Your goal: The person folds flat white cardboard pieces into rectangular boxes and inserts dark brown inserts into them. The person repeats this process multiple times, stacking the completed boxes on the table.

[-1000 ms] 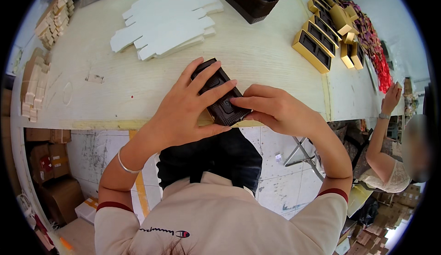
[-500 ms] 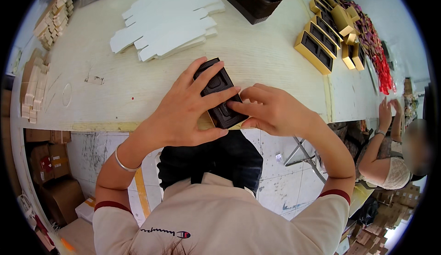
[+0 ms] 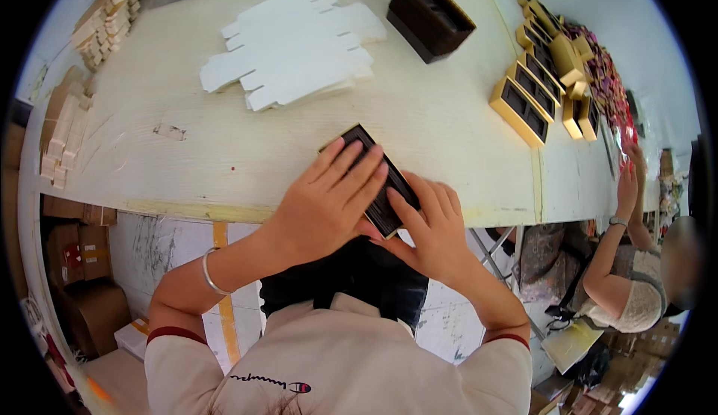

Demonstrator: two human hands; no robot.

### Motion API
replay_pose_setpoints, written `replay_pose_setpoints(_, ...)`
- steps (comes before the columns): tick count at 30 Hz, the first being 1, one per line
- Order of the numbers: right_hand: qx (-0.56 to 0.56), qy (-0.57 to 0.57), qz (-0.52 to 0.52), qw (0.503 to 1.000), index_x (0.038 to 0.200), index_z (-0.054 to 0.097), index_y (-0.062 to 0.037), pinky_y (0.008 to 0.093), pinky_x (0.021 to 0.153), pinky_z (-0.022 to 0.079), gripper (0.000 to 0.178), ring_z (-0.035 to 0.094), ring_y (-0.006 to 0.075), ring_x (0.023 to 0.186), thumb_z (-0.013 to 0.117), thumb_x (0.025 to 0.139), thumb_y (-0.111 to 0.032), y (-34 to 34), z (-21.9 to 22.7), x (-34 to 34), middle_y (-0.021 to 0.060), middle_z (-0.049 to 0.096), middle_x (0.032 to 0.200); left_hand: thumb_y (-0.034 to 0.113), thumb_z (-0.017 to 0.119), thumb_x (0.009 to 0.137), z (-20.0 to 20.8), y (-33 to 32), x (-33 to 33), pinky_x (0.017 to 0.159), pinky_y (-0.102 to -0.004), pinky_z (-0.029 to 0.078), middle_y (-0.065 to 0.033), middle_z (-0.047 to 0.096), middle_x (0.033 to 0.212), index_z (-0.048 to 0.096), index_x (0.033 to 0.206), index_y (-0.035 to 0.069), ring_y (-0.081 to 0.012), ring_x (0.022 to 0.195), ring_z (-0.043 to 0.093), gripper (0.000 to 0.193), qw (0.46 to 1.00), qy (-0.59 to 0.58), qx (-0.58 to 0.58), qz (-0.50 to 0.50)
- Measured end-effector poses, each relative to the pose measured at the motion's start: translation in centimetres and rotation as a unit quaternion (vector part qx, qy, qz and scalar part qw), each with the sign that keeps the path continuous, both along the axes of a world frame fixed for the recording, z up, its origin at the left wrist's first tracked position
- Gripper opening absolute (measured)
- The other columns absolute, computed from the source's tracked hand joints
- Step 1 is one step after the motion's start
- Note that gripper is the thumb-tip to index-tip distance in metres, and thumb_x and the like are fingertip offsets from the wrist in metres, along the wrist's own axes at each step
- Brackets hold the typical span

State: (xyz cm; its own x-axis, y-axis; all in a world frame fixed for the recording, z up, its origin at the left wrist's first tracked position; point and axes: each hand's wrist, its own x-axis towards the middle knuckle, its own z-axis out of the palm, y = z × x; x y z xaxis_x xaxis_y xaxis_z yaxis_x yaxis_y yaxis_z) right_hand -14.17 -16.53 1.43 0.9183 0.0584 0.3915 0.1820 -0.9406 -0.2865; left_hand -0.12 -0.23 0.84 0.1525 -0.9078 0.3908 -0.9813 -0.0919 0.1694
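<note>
A narrow gold-edged box (image 3: 354, 128) with a black plastic insert (image 3: 384, 215) lies slanted at the table's near edge, in front of me. My left hand (image 3: 321, 209) lies over its left side, open, fingers stretched flat across the insert and thumb by the near end. My right hand (image 3: 434, 228) grips the box from the right, thumb on the insert and fingers along the outer side. The hands cover much of the insert.
Flat white card blanks (image 3: 292, 48) lie stacked beyond the box. Nested black insert trays (image 3: 430, 19) stand farther back. Several gold boxes (image 3: 520, 112) with black inserts are at the right, near a co-worker's hands (image 3: 630, 183). Card stacks (image 3: 67, 131) line the left edge.
My left hand has moved from spread fingers at the box's side to lying flat over the insert. My right hand has shifted from poking into the insert to gripping the box's right side.
</note>
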Motion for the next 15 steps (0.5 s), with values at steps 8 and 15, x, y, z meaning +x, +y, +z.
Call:
replay_pose_setpoints(8, -0.017, -0.071, -0.183, 0.980, 0.123, 0.057, -0.0008, 0.0443, 0.105, 0.035, 0.052, 0.049, 0.0338, 0.123, 0.070, 0.073, -0.009, -13.3, 5.4, -2.4, 0.0187, 0.059, 0.122, 0.034, 0.073, 0.080, 2.6, 1.9, 5.0, 0.108, -0.0548, 0.030, -0.0110, 0.058, 0.126, 0.063, 0.118, 0.010, -0.0330, 0.123, 0.050, 0.045, 0.987, 0.043, -0.096, 0.119)
replay_pose_setpoints(15, 0.027, -0.129, -0.230, 0.964, 0.133, 0.050, -0.0043, 0.0401, 0.106, 0.036, 0.059, 0.044, 0.0309, 0.128, 0.074, 0.082, -0.020, -20.2, 8.7, 0.6, 0.0167, 0.049, 0.137, 0.022, 0.076, 0.075, 4.7, -0.5, 10.8, 0.088, -0.0368, 0.047, -0.0159, 0.064, 0.114, 0.063, 0.110, 0.000, -0.0328, 0.101, 0.059, 0.043, 0.963, 0.137, 0.093, 0.211)
